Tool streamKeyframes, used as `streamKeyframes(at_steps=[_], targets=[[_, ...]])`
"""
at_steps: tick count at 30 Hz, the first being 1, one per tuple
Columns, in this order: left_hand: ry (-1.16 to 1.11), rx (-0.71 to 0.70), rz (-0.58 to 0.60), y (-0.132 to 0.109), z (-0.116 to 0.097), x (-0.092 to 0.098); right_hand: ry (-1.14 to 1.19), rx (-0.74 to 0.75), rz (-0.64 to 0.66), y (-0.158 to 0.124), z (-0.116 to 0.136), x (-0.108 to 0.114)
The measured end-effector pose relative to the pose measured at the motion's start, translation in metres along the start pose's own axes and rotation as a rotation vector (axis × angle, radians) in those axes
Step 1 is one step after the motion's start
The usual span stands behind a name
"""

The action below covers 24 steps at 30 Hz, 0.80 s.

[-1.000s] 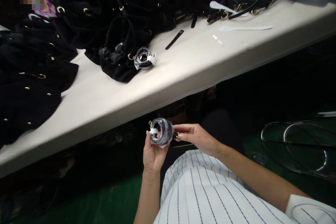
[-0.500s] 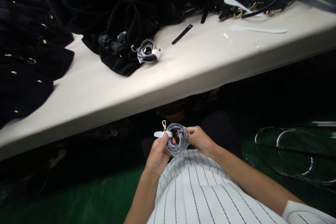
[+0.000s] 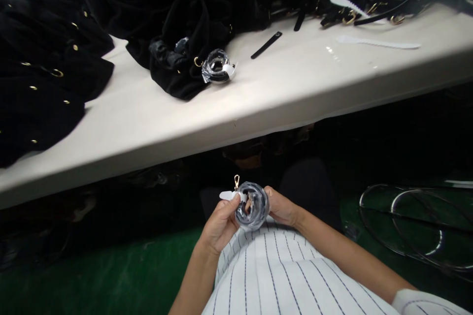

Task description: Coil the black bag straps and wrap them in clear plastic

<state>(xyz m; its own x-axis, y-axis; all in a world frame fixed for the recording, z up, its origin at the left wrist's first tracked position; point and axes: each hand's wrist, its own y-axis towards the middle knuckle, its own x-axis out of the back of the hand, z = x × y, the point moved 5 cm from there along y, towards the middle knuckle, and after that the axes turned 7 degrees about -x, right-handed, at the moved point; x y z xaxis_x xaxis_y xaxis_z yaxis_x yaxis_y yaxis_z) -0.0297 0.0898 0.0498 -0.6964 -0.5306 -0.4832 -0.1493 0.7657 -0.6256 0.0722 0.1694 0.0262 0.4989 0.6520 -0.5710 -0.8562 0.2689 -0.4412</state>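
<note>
Below the table edge, both hands hold a coiled black strap wrapped in clear plastic [image 3: 252,205], with a gold clasp and a white tab sticking out at its upper left. My left hand [image 3: 220,223] pinches the coil's left side by the white tab. My right hand [image 3: 281,206] grips its right side. A second plastic-wrapped coil [image 3: 217,66] lies on the white table [image 3: 155,118], touching a black velvet bag [image 3: 181,54].
Piles of black velvet bags with gold eyelets [image 3: 40,78] cover the table's left and back. A loose black strap piece [image 3: 266,45] and white plastic strips [image 3: 377,43] lie on the right. Wire rings [image 3: 417,224] rest on the green floor at right.
The wrapped coil has turned in my hands so its ring faces up, with the clasp and white tab now at top left. Both hands drew closer to my lap.
</note>
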Motion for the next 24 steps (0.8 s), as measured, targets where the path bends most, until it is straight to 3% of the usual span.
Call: streamKeyframes(at_steps=[4,7,11,14,16,21,24], targets=[[0.105,0.029,0.016,-0.007,0.014,0.002,-0.136,-0.118,-0.052,-0.006,-0.012,0.003],[0.058,0.036,-0.062,-0.009,0.021,0.01,-0.03,-0.138,-0.131,-0.012,-0.02,0.006],[-0.003,-0.15,-0.176,-0.008,0.013,0.018,0.194,-0.058,0.001,-0.024,-0.01,0.004],[0.075,-0.281,-0.234,-0.005,0.004,0.019,0.289,-0.012,0.104,-0.028,0.002,0.005],[0.166,-0.34,-0.266,-0.002,0.0,0.016,0.319,0.031,0.105,-0.024,0.006,0.008],[0.438,-0.406,-0.276,-0.001,-0.013,-0.001,0.123,0.171,-0.124,-0.011,0.006,0.012],[0.588,-0.493,-0.363,0.002,-0.025,-0.001,0.07,0.292,-0.197,-0.005,0.01,0.012]])
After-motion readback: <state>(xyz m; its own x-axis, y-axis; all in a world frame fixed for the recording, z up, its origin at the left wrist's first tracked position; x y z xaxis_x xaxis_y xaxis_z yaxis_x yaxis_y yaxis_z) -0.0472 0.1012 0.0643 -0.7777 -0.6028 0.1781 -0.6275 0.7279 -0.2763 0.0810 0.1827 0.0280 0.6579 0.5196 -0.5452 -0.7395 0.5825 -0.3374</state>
